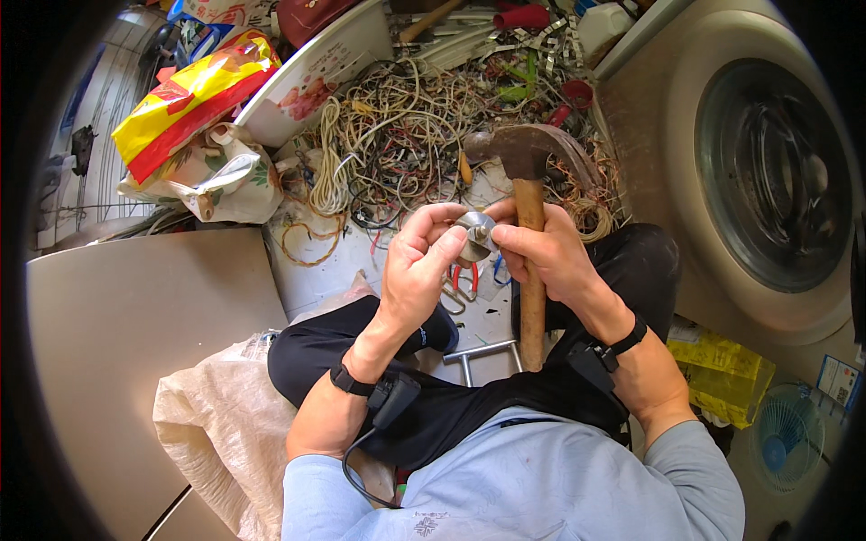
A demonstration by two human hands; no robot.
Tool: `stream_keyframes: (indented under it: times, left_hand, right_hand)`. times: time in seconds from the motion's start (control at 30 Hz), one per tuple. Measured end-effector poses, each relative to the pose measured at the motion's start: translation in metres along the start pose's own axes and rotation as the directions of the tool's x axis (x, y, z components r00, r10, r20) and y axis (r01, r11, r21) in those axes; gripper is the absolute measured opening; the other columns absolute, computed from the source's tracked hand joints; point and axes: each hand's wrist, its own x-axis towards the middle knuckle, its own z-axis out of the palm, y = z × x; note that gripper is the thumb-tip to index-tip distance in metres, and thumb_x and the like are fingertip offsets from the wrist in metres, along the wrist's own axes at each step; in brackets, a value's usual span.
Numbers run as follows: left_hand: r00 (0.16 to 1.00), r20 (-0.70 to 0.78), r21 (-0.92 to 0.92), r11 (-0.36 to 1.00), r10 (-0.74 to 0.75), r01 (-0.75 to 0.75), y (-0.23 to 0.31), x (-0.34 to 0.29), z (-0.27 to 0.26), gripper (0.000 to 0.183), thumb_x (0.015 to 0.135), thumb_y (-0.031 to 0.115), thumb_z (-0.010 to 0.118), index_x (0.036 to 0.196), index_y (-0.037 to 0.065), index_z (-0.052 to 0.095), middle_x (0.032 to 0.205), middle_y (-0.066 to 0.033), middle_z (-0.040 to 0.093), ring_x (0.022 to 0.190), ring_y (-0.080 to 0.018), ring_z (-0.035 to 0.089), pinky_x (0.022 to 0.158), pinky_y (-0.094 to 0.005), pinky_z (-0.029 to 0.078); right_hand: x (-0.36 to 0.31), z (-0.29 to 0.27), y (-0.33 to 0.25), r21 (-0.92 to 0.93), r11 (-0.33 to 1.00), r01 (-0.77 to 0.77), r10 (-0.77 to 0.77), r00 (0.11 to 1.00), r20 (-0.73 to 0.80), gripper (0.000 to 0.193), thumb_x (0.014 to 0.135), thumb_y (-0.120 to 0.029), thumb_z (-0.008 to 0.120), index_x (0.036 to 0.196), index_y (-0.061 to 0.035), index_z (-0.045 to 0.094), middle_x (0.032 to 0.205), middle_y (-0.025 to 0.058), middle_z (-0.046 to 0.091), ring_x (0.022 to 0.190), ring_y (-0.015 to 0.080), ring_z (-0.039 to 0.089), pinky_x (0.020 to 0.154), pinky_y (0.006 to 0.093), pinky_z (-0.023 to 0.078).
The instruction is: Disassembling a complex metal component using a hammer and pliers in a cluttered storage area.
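A small round silvery metal part [476,227] with a raised hub in its middle is held up between both hands. My left hand [413,270] pinches it from the left, thumb in front. My right hand [557,257] is closed round the wooden handle of a claw hammer [532,316], and its thumb and fingertips also grip the metal part's right edge. The hammer stands nearly upright, its rusty head above the hand. Below the metal part, partly hidden, lies a tool with red handles [465,276].
A heap of tangled cables [397,126] covers the floor ahead. A front-loading washing machine [663,171] stands right; a white tub [316,63] and bags lie left. Between my legs is a metal bar frame [478,352]. A woven sack [216,406] lies left, a small fan [785,437] right.
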Motion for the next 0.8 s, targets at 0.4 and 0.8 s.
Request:
stream_keyframes:
  times: [0.4, 0.8]
  left_hand:
    - [1.0, 0.015, 0.042, 0.999, -0.013, 0.012, 0.001, -0.002, 0.0, 0.043, 0.098, 0.013, 0.071, 0.136, -0.001, 0.06, 0.108, -0.0055, 0.073, 0.092, -0.0126, 0.068, 0.086, -0.0273, 0.055]
    - [0.993, 0.076, 0.49, 0.864, 0.092, -0.117, -0.048, -0.003, 0.007, 0.065, 0.072, 0.011, 0.089, 0.131, 0.003, 0.061, 0.117, -0.0123, 0.07, 0.104, -0.0235, 0.07, 0.091, -0.0347, 0.055]
  right_hand:
    - [0.004, -0.01, 0.005, 0.049, 0.998, 0.03, -0.03, 1.0, 0.001, 0.026, 0.095, -0.019, 0.069, 0.113, 0.0003, 0.068, 0.069, 0.0012, 0.056, 0.056, 0.0102, 0.052, 0.051, 0.0269, 0.042]
    - [-0.005, -0.01, 0.022, -0.12, 0.991, 0.06, -0.064, 0.997, -0.03, 0.018, 0.094, -0.008, 0.069, 0.107, 0.0037, 0.068, 0.065, 0.0005, 0.057, 0.053, 0.0087, 0.052, 0.05, 0.0246, 0.041]
